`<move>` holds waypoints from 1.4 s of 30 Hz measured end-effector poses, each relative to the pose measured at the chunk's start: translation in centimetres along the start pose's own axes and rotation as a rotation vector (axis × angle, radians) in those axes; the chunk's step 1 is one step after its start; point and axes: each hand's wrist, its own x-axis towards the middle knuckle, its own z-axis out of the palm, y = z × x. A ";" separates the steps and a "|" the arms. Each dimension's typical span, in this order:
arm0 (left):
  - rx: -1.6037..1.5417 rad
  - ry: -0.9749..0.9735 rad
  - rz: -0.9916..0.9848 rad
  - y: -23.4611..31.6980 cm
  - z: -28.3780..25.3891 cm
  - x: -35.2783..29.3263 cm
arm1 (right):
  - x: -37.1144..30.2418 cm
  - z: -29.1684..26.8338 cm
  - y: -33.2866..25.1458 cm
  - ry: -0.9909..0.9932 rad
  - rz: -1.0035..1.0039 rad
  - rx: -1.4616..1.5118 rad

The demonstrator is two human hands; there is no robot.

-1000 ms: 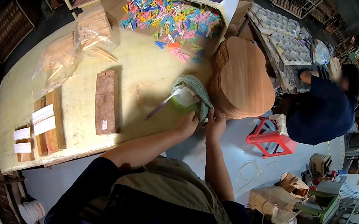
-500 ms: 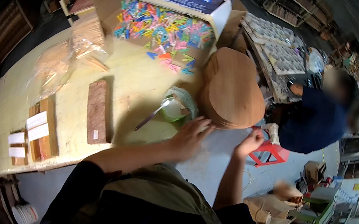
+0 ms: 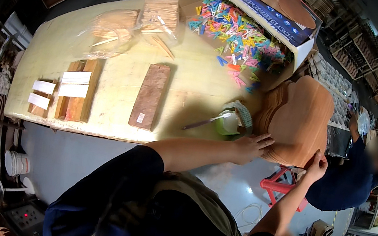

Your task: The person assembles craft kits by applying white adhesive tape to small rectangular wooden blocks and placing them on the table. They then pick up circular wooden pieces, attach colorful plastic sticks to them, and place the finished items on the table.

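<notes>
Right hand [image 3: 317, 167] touches board [image 3: 303, 121] edge, floor [image 3: 229, 183] below.

A block [image 3: 149, 98] lies on the bench [image 3: 196, 72] left of a tub [image 3: 228, 124], which has a stack of boards [image 3: 303, 123] to its right and clothespins [image 3: 242, 33] behind it.

Smooth wooden panels [image 3: 304, 121], glossy plastic clothespins [image 3: 242, 32]

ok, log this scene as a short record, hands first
left hand: open, fingers at near-left edge of a stack of thin brown guitar-shaped wooden sheets
right hand: at the stack's near-right edge; grip unclear
left of stack: small green bowl, white contents; grey-green checked cloth against it
farther left: brown rectangular block
surface: pale yellow tabletop
</notes>
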 end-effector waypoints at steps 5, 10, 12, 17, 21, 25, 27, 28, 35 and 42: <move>-0.101 -0.162 0.017 0.2 -3.3 -0.2 | -0.1 -1.2 -0.3 -0.021 0.179 0.320; -0.530 0.436 -0.101 -0.9 -2.4 -2.6 | -5.1 -1.8 -7.7 -0.134 0.241 0.645; -0.785 0.663 -0.249 0.0 -6.7 -6.6 | -10.5 -1.2 -11.0 -0.202 0.183 0.703; -1.409 0.924 -0.690 -3.0 -8.7 -20.9 | -24.8 6.2 -13.6 -0.624 0.212 0.752; -1.449 0.899 -0.941 -5.7 -7.8 -34.9 | -35.4 12.0 -17.7 -0.918 0.804 0.695; -1.367 1.049 -1.361 -4.9 -5.5 -40.0 | -40.2 14.1 -19.1 -0.983 0.847 0.417; -1.467 1.124 -1.233 -6.2 -4.9 -40.0 | -40.6 15.5 -18.8 -0.949 0.799 0.385; -1.521 1.153 -1.167 -6.8 -4.5 -39.9 | -40.7 16.2 -18.4 -0.926 0.777 0.365; -1.482 1.219 -1.175 -12.9 -0.8 -40.2 | -38.8 22.8 -19.7 -0.910 0.646 0.267; 0.098 0.813 -1.161 -13.9 -9.0 -37.1 | -36.3 26.1 -20.3 -1.118 0.456 -0.004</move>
